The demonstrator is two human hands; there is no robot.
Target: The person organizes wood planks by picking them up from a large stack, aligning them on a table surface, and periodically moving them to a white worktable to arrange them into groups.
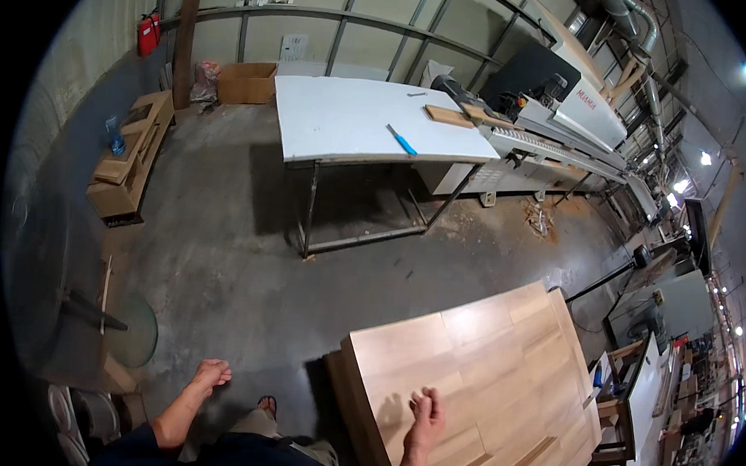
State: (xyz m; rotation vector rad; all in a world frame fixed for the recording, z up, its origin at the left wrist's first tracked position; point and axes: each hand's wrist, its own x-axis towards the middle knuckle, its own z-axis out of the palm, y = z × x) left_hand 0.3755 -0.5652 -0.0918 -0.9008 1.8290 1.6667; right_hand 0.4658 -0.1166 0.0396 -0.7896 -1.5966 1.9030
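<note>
My left hand [212, 374] hangs in the air over the grey floor, its fingers loosely curled, and nothing shows in it. Over the near left part of a stack of light wood panels [476, 356], my right hand [428, 411] is raised with its fingers curled in; it looks free of any object. A shadow of that hand falls on the top panel, so it seems to be above the surface rather than gripping it. Two narrow raised wood strips [530, 459] show on the panels near the lower edge.
Ahead stands a white-topped table [337, 121] on a metal frame, bearing a blue-handled tool [401, 140] and wood pieces [448, 115]. A large machine [581, 117] is behind it at right. A low wooden shelf [132, 157] and a round glass sheet [136, 330] are at left.
</note>
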